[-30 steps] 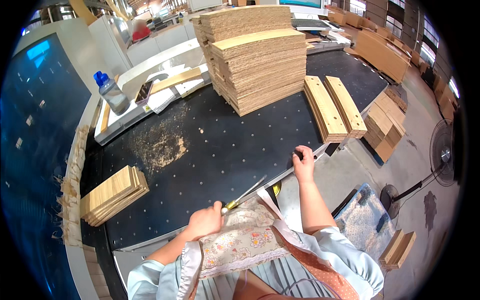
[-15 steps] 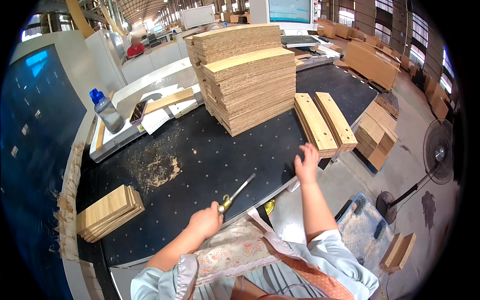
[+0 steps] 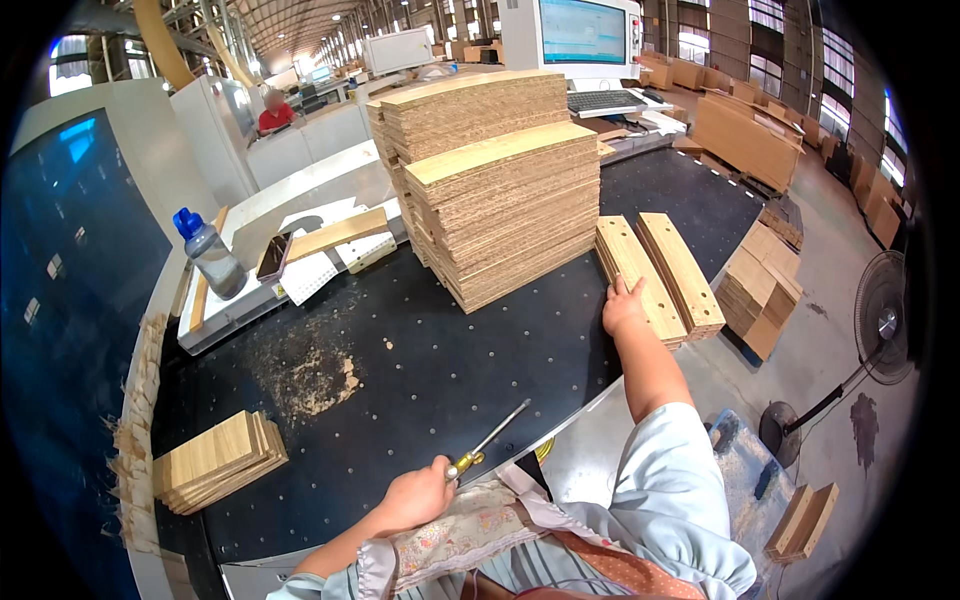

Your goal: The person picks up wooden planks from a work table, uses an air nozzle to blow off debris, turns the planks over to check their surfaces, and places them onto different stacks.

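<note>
In my left hand, at the table's near edge, is an air blow gun with a brass-coloured body. Its long thin metal nozzle points away to the right over the black table. My right hand reaches forward with its fingers apart, at the left side of a stack of drilled wooden strips. The fingertips overlap the stack's edge; whether they press on it I cannot tell. A second stack of drilled strips lies close on its right. Behind them rises a tall pile of chipboard pieces.
Short boards lie at the left, near a patch of wood dust. A bottle and a phone rest on the side ledge. At the right stand a fan and stacked panels. A person sits far back.
My right hand has moved forward from the strips' near end to the left stack's side. My left hand still holds the blow gun. The view has shifted, so the table appears lower.
</note>
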The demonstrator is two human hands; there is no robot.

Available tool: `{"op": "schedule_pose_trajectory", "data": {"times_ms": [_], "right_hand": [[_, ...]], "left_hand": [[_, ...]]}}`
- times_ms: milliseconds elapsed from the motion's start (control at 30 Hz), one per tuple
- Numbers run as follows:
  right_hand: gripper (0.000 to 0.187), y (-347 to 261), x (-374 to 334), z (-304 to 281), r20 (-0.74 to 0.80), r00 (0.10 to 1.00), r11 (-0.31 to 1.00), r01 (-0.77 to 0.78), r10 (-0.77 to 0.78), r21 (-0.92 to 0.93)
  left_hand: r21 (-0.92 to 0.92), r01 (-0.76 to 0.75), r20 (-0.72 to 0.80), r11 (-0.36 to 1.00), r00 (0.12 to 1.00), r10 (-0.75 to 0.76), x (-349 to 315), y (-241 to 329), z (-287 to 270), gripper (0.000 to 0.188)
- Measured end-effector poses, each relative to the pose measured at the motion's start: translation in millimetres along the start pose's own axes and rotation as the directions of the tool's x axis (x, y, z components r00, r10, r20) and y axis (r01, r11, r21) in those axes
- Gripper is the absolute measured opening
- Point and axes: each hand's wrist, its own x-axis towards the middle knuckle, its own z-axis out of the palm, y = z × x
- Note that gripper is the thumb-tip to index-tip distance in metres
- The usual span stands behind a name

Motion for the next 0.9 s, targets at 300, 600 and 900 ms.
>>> {"op": "schedule_pose_trajectory", "data": {"times_ms": [300, 600, 900], "right_hand": [[0.044, 14, 1, -1, 0.141, 0.988, 0.994, -0.075, 0.063, 0.084], [0.039, 26, -7, -5, 0.005, 0.998, 0.947, -0.063, 0.065, 0.315], [0.077, 89, -39, -10, 0.198, 0.891, 0.62, -0.43, 0.409, 0.656]], "left_hand": [[-0.044, -0.027, -0.019, 0.999, 0.999, 0.026, 25, 4, -5, 0.031], [-0.062, -0.017, -0.042, 0.998, 0.999, 0.015, 27, 5, -8, 0.028], [-0.106, 0.017, -0.084, 0.994, 0.996, -0.026, 20, -14, -9, 0.034]]}}
